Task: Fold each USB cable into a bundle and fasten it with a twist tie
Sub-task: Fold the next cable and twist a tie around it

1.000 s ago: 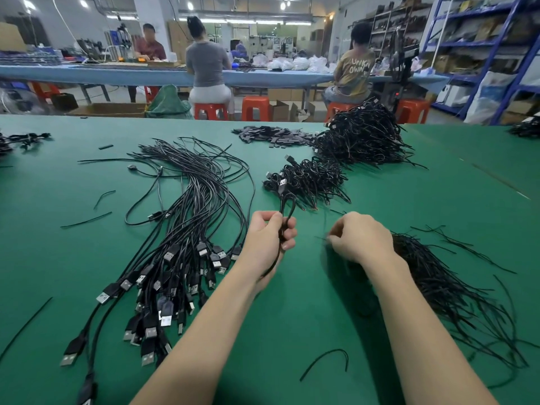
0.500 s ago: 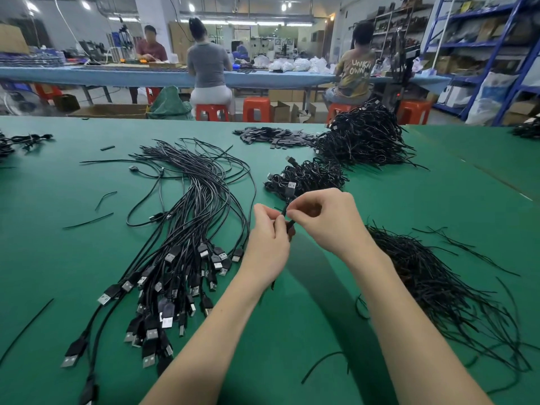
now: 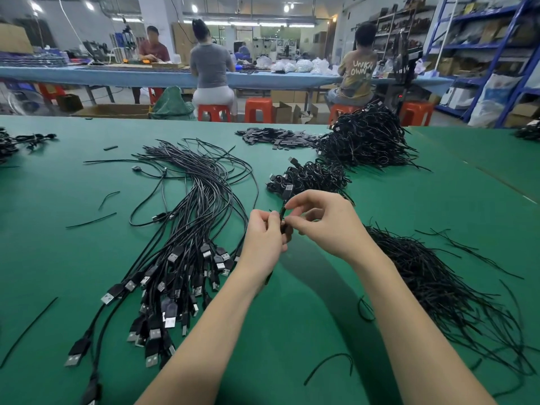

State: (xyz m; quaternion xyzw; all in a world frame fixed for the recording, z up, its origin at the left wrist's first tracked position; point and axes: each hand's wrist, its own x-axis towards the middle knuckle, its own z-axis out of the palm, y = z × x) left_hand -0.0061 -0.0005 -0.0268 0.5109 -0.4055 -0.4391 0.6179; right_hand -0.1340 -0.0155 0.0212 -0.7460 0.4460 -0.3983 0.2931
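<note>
With both hands, left hand point(image 3: 264, 241) and right hand point(image 3: 327, 222), we pinch the light, springy folded USB cable point(image 3: 284, 213) above the counter point(image 3: 438, 200), apparently best held mid-bundle where a thin tie wraps.

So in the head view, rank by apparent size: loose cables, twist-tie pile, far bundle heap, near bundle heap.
1-2. Loose cables and twist-tie pile: similar, both near the camera, unsure.
3. Far bundle heap.
4. Near bundle heap.
</note>
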